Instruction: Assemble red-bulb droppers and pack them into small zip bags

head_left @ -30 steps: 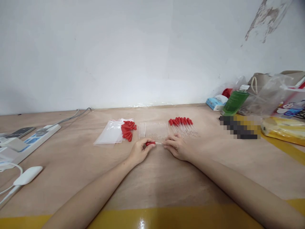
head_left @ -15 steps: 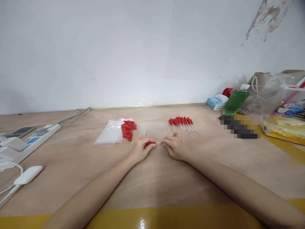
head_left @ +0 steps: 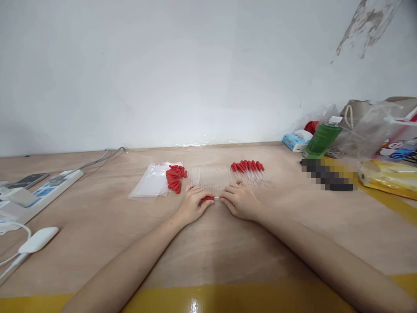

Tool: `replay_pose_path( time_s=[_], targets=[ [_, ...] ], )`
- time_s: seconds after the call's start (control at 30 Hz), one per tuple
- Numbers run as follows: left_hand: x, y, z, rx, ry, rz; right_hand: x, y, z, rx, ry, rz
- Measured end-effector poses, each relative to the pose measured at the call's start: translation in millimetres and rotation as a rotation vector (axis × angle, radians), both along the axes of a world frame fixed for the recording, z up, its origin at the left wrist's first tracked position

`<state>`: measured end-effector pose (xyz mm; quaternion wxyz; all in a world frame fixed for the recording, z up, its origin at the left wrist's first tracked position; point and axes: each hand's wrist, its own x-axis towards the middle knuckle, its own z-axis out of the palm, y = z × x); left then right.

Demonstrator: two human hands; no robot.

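Note:
Between finger and thumb, my left hand (head_left: 194, 204) pinches a red rubber dropper bulb (head_left: 208, 198). My right hand (head_left: 239, 201) is closed round a thin clear glass tube (head_left: 217, 198), whose end meets the bulb's mouth; how far it sits inside I cannot tell. Behind my hands lies a row of clear glass tubes (head_left: 210, 177). Loose red bulbs (head_left: 175, 177) are heaped to its left. On the right are several droppers (head_left: 249, 167) with red bulbs on their tubes, side by side.
Clear plastic bags (head_left: 151, 180) lie left of the heap. A power strip (head_left: 42, 195) and a white adapter (head_left: 39, 240) with cables are at the far left. On the right stand a green bottle (head_left: 322, 139), a tissue pack (head_left: 295, 141) and a yellow package (head_left: 387, 176).
My hands have come slightly closer together, and less of the glass tube shows between them. The left fingers have shifted on the bulb. The rows and the heap look the same.

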<state>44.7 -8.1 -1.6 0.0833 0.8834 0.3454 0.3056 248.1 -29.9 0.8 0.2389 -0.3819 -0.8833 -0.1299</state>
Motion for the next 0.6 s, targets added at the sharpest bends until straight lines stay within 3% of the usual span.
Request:
replay_pose_path(
  time_s=[0.07,0.17,0.37,0.47,0.6],
  targets=[
    [-1.7,0.5,-0.9,0.015,-0.052,0.049,2.4,-0.4,6.4,-0.01,-0.019,-0.063],
    [-3.6,1.2,-3.8,-0.015,-0.126,0.118,13.3,7.3,15.0,-0.085,0.082,-0.292],
    [-3.5,0.9,-4.2,-0.074,-0.056,0.064,43.1,44.5,23.0,-0.24,0.334,-0.76],
    [-3.3,0.6,-3.5,-0.076,-0.057,0.057,45.6,56.2,18.6,-0.28,0.334,-0.836],
    [-3.4,0.6,-3.7,-0.077,-0.051,0.055,38.0,62.2,6.1,-0.259,0.329,-0.825]
  ],
)
